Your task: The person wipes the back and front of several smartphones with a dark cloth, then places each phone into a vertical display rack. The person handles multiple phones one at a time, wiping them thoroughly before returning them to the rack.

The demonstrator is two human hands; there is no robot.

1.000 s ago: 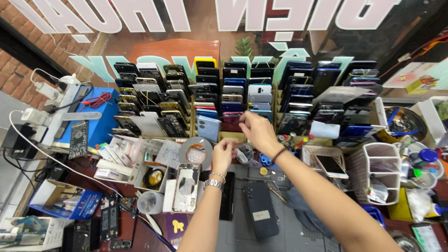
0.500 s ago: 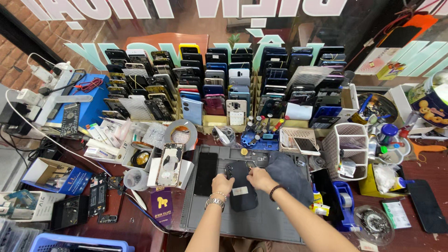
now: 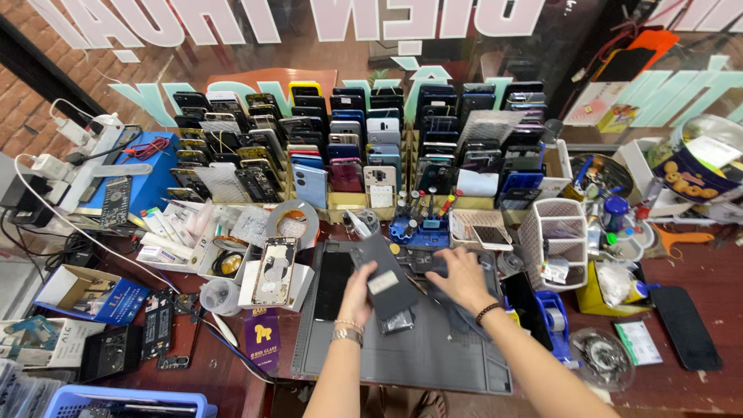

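Across the cluttered surface (image 3: 681,387), the rack of upright phones (image 3: 364,147) at twelve o'clock stands untouched, while the grey work mat (image 3: 433,356) at the centre has become the place of work. A moment ago both hands lay together on a dark phone flat on the mat; now the left hand (image 3: 357,294) lifts that dark phone (image 3: 385,279) tilted, fingers clamped on its lower edge. The right hand (image 3: 463,277) has let go, fingers spread, reaching towards two o'clock, near the small parts there.
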